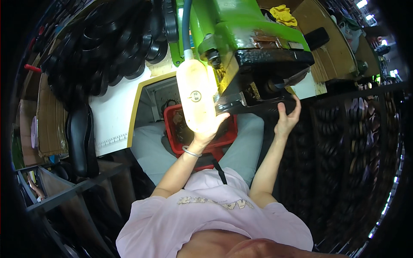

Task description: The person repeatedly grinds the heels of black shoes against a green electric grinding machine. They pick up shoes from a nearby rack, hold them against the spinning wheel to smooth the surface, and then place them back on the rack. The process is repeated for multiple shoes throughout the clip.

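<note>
A black shoe sole (266,107) lies crosswise under the head of a green machine (262,32), held at both ends. My left hand (208,131) has its thumb along the near edge of the sole's left end. A glowing, elongated lamp (195,92) covers most of that hand's fingers. At the other end, my right hand (287,120) curls around the sole, thumb on the near side and fingers reaching over the tip. The machine's dark working head (275,64) hides the sole's far side, so I cannot see whether they touch.
A heap of black soles (99,47) covers the white table (109,118) at left, one hanging over its edge. A red bin (170,129) sits between my knees. Racks of soles (344,150) stand at right. A cardboard box (333,53) and yellow cloth (284,16) are behind.
</note>
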A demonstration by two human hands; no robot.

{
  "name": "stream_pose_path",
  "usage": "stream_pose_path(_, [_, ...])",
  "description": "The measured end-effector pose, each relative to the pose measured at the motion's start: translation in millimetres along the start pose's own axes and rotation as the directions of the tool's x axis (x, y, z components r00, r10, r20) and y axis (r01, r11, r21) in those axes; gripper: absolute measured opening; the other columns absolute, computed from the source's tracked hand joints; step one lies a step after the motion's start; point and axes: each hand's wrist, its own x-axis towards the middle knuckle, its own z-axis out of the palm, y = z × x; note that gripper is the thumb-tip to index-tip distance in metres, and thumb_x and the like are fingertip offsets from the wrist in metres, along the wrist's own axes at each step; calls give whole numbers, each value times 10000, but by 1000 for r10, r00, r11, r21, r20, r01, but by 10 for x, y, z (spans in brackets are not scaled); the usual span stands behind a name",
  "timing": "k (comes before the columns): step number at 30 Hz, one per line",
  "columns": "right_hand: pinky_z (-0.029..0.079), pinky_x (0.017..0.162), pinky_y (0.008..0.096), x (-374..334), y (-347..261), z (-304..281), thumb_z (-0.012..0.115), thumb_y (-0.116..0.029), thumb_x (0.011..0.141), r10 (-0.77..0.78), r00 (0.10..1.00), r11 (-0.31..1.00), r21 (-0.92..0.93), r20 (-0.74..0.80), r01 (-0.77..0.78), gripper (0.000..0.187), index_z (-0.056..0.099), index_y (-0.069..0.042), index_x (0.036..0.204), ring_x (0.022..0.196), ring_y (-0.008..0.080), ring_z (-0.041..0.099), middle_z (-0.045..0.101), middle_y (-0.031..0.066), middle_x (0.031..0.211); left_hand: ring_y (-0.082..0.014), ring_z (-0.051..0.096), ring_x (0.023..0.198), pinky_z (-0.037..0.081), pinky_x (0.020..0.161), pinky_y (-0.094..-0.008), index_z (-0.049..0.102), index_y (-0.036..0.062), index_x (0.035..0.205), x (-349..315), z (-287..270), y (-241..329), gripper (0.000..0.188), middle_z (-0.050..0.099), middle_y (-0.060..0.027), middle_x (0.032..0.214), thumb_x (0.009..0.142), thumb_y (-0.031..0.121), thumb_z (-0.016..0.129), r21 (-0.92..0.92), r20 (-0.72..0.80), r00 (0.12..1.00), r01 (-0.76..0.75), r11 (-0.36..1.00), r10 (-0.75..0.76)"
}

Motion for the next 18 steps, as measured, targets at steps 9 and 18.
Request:
stream_pose_path(9, [472,914,309,25,-517,205,824,-52,728,-156,970,988,25,185,154,665,479,11,1294,1049,206,573,553,124,1193,-162,653,876,528,800,-284,616,-72,1034,245,-613,562,307,667,-115,971,747,-56,725,-213,68,995,83,974,-70])
stream_pose_path(18, [535,848,331,-306,-685,457,829,-25,708,-179,933,976,175,311,129,736,436,31,1327,971,222,626,550,189,1236,-132,604,786,534,713,-260,588,-42,929,73,-1158,522,310,584,-78,877,684,-185,713,-266,0,993,111,958,-115])
